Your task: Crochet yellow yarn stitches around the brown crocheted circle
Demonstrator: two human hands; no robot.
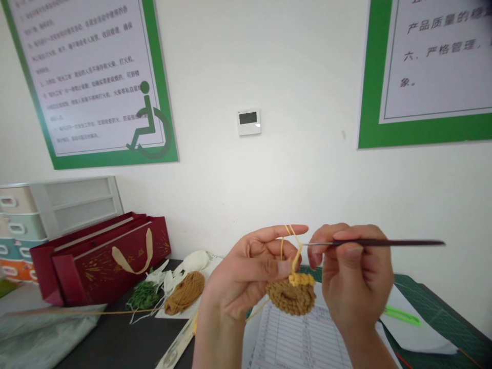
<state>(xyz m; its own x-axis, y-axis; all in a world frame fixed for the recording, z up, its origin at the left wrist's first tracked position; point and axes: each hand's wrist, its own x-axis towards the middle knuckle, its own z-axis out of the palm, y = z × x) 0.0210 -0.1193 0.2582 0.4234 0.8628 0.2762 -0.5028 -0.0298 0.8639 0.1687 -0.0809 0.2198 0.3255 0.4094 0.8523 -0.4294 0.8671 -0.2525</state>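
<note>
My left hand (pixel 261 266) pinches a small round crochet piece (pixel 291 297) by its upper edge between thumb and fingers. The piece is brown, with a few yellow stitches (pixel 302 279) along its top. Yellow yarn (pixel 295 256) runs up from those stitches and loops over my raised left index finger. My right hand (pixel 355 271) grips a crochet hook (pixel 392 243) with a dark handle, held level. The hook's thin metal tip points left and meets the yellow yarn just above the piece.
Printed sheets (pixel 292 338) lie below my hands on a green cutting mat (pixel 442 307). On the left are a brown yarn skein (pixel 185 292), green yarn (pixel 143 295), dark red gift bags (pixel 96 261) and a drawer unit (pixel 77 197). A bright green tool (pixel 403 315) lies right.
</note>
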